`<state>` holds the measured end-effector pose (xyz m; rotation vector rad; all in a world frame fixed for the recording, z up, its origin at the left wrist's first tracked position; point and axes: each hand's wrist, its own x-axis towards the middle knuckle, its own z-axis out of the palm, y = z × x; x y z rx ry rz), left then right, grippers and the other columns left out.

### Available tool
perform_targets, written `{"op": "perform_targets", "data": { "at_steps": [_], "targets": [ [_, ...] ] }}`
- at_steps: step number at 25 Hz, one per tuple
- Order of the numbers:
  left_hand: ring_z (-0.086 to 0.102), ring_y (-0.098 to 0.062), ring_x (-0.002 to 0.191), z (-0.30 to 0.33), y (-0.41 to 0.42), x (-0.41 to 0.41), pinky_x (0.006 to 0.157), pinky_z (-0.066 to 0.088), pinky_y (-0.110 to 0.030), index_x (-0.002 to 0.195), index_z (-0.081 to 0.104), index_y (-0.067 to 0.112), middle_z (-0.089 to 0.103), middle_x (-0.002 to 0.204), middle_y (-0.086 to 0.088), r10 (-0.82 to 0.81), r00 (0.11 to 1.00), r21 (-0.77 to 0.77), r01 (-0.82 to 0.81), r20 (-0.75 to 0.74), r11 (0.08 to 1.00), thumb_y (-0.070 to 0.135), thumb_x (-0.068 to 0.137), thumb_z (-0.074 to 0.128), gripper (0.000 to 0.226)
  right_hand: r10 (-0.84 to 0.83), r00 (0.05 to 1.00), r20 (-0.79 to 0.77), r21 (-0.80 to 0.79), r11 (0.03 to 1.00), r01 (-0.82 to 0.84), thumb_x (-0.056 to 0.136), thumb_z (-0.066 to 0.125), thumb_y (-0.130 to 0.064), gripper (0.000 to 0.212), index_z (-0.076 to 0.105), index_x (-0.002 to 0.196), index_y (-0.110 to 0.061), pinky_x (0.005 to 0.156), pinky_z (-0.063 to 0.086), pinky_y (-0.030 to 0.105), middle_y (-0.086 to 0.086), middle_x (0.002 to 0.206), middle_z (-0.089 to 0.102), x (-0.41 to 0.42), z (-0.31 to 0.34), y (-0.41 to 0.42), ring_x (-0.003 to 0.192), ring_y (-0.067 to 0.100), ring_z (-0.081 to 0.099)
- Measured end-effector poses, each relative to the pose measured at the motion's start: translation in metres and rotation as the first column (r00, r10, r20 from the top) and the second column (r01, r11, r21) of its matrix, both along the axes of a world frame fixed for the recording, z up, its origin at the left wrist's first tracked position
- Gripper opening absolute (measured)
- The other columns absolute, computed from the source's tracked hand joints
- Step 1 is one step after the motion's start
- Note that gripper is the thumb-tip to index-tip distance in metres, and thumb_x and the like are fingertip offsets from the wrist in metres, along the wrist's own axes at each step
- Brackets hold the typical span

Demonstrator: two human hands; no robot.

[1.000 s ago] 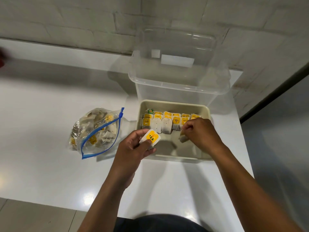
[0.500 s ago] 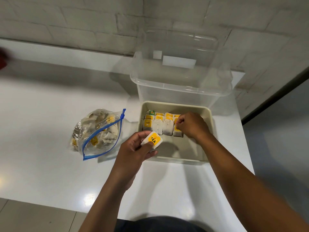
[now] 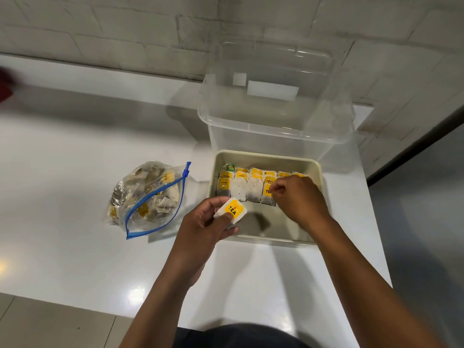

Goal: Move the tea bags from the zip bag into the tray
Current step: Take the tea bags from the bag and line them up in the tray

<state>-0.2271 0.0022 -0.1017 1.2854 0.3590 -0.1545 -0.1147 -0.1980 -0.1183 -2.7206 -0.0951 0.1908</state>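
White table point(image 3: 75, 172), L hand point(image 3: 200, 229) pinching tea bag point(image 3: 232, 210), R hand point(image 3: 298, 197) curled over tray point(image 3: 316, 172).

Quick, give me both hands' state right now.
Left hand: holding a tea bag at the tray's near edge.
Right hand: pinching a tea bag in the tray's row.

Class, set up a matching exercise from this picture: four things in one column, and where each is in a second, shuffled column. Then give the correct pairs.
Things:
1. zip bag
2. tea bag with the TEA label
3. clear plastic box
4. green-tagged tea bag

Places:
A. far left corner of the tray
B. held in the left hand
C. behind the tray, by the wall
D. on the table, left of the tray

Pairs: 1-D, 2-B, 3-C, 4-A
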Motion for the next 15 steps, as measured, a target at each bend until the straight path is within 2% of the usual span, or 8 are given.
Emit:
{"op": "perform_targets", "data": {
  "at_steps": [3, 8, 12, 15],
  "targets": [
    [0.071, -0.022, 0.100, -0.001, 0.000, 0.001, 0.084, 0.059, -0.036, 0.114, 0.068, 0.014, 0.074, 0.108, -0.007, -0.001, 1.000, 0.007, 0.001, 0.003, 1.000, 0.000, 0.094, 0.059, 0.026, 0.101, 0.984, -0.148, -0.120, 0.986, -0.119, 0.091, 0.054, -0.035, 0.021, 0.074, 0.098, -0.038, 0.077, 0.056, 0.033, -0.008, 0.101, 0.071, -0.017, -0.012, 0.002, 0.094, 0.022, 0.065],
    [0.071, -0.023, 0.100, 0.000, 0.001, 0.000, 0.085, 0.059, -0.036, 0.114, 0.068, 0.014, 0.074, 0.108, -0.008, -0.001, 1.000, 0.004, 0.001, 0.002, 1.000, -0.001, 0.095, 0.058, 0.026, 0.100, 0.983, -0.152, -0.152, 0.981, -0.123, 0.095, 0.055, -0.029, 0.026, 0.071, 0.113, -0.040, 0.090, 0.054, 0.036, -0.009, 0.124, 0.067, -0.018, -0.028, 0.004, 0.110, 0.019, 0.062],
    [0.071, -0.023, 0.101, -0.002, 0.001, 0.000, 0.085, 0.059, -0.035, 0.115, 0.067, 0.014, 0.074, 0.108, -0.008, 0.000, 1.000, 0.008, 0.000, 0.008, 1.000, -0.001, 0.095, 0.059, 0.026, 0.104, 0.989, -0.106, -0.156, 0.980, -0.120, 0.096, 0.055, -0.026, 0.027, 0.070, 0.114, -0.038, 0.089, 0.053, 0.034, -0.009, 0.122, 0.067, -0.020, -0.026, 0.002, 0.110, 0.019, 0.062],
    [0.071, -0.022, 0.103, -0.002, -0.001, 0.001, 0.085, 0.059, -0.033, 0.117, 0.067, 0.013, 0.075, 0.109, -0.007, 0.009, 1.000, 0.001, -0.009, 0.007, 1.000, 0.000, 0.094, 0.060, 0.027, 0.101, 0.987, -0.123, -0.134, 0.984, -0.117, 0.094, 0.056, -0.028, 0.020, 0.075, 0.097, -0.035, 0.080, 0.055, 0.030, -0.010, 0.105, 0.071, -0.022, -0.020, -0.002, 0.098, 0.018, 0.066]
  ]
}}
